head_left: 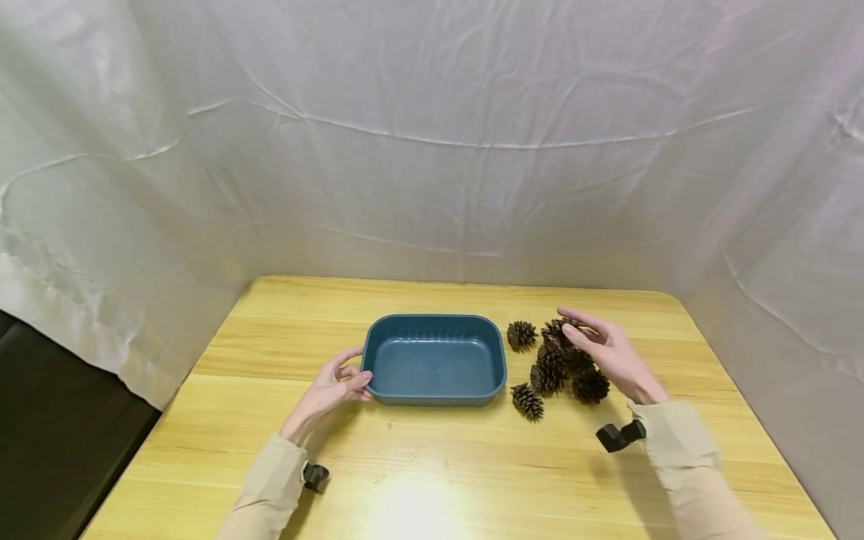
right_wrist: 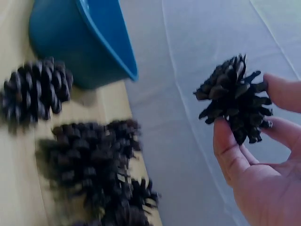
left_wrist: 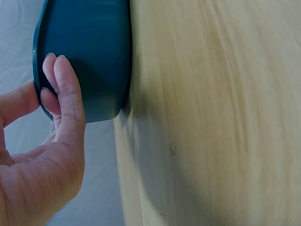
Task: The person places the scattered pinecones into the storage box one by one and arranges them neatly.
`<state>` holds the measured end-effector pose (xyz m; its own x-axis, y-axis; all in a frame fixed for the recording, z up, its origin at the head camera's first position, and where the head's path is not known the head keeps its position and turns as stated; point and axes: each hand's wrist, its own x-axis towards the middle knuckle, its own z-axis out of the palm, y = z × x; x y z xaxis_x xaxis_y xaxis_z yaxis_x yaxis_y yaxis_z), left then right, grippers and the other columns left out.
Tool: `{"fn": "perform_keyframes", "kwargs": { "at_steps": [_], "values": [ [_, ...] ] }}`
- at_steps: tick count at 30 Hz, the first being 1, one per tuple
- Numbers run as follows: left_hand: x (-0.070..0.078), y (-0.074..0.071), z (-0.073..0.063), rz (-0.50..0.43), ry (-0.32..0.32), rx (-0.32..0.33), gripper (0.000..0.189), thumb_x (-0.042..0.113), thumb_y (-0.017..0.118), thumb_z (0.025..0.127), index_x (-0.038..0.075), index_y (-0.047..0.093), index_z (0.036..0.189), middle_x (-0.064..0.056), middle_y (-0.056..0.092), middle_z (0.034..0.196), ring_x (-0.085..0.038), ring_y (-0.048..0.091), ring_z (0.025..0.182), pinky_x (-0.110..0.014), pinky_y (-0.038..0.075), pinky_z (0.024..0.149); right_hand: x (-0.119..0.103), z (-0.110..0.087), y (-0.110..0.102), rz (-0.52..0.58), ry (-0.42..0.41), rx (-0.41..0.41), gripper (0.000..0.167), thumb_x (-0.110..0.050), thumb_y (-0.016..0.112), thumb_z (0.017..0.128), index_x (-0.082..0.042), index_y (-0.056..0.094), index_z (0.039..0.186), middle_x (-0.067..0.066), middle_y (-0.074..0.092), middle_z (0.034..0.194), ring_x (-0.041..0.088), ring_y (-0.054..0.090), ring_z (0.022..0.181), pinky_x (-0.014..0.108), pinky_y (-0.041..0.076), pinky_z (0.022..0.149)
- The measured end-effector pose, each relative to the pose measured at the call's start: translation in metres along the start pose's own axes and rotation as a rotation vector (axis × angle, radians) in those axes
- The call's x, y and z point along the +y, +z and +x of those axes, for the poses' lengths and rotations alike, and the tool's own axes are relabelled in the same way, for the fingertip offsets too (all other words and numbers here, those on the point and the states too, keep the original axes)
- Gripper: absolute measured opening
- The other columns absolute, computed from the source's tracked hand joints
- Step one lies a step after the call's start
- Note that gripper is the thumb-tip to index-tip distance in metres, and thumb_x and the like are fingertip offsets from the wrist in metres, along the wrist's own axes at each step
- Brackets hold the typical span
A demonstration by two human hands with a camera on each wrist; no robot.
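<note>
My left hand (head_left: pixel 332 388) grips the left end of a blue-green rectangular plastic basin (head_left: pixel 435 366), its thumb and fingers on either side of the rim. In the left wrist view, the fingers (left_wrist: pixel 70 94) lie against the basin's wall. To the right of the basin, my right hand (head_left: pixel 613 358) holds a brown pine cone (right_wrist: pixel 234 99) between thumb and fingertips, raised above the table. Below it lies a heap of several pine cones (head_left: pixel 550 375). Two more cones lie close to the basin, one farther back (head_left: pixel 521 335) and one nearer the front (head_left: pixel 527 402).
The wooden table (head_left: pixel 405 465) has rounded far corners. Pale grey cloth (head_left: pixel 472 187) hangs behind it and along both sides. A dark surface (head_left: pixel 54 435) shows past the table's left edge. Each wrist carries a small black mount (head_left: pixel 621 435).
</note>
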<state>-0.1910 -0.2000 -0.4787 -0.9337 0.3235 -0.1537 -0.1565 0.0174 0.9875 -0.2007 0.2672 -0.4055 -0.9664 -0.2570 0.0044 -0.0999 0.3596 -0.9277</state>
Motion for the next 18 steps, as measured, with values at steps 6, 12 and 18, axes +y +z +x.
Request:
{"fn": "perform_keyframes", "kwargs": {
  "at_steps": [6,12,18],
  "values": [
    [-0.001,0.000,0.000,-0.004,0.002,-0.001,0.068,-0.001,0.057,0.099,-0.007,0.020,0.156,0.001,0.056,0.084,-0.010,0.070,0.072,-0.030,0.065,0.077,-0.007,0.005,0.014,0.064,0.005,-0.001,0.060,-0.034,0.051,0.106,-0.004,0.036,0.155,0.017,0.025,0.166,0.041,0.022,0.152,0.067,0.016,0.124],
    [-0.002,0.000,0.001,-0.018,0.007,-0.004,0.069,-0.002,0.056,0.099,-0.007,0.018,0.156,0.001,0.057,0.084,-0.010,0.069,0.071,-0.027,0.064,0.074,-0.013,0.011,0.026,0.101,-0.001,0.039,0.060,-0.034,0.053,0.105,-0.002,0.038,0.153,0.017,0.031,0.163,0.037,0.025,0.153,0.060,0.018,0.127],
    [-0.001,0.000,0.000,-0.020,0.014,-0.009,0.071,-0.002,0.056,0.099,-0.007,0.016,0.156,-0.001,0.057,0.084,-0.010,0.069,0.071,-0.027,0.064,0.075,-0.023,0.019,0.040,0.131,0.016,0.084,0.058,-0.032,0.058,0.103,-0.003,0.043,0.151,0.018,0.041,0.157,0.007,0.052,0.131,0.023,0.042,0.115]
  ]
}}
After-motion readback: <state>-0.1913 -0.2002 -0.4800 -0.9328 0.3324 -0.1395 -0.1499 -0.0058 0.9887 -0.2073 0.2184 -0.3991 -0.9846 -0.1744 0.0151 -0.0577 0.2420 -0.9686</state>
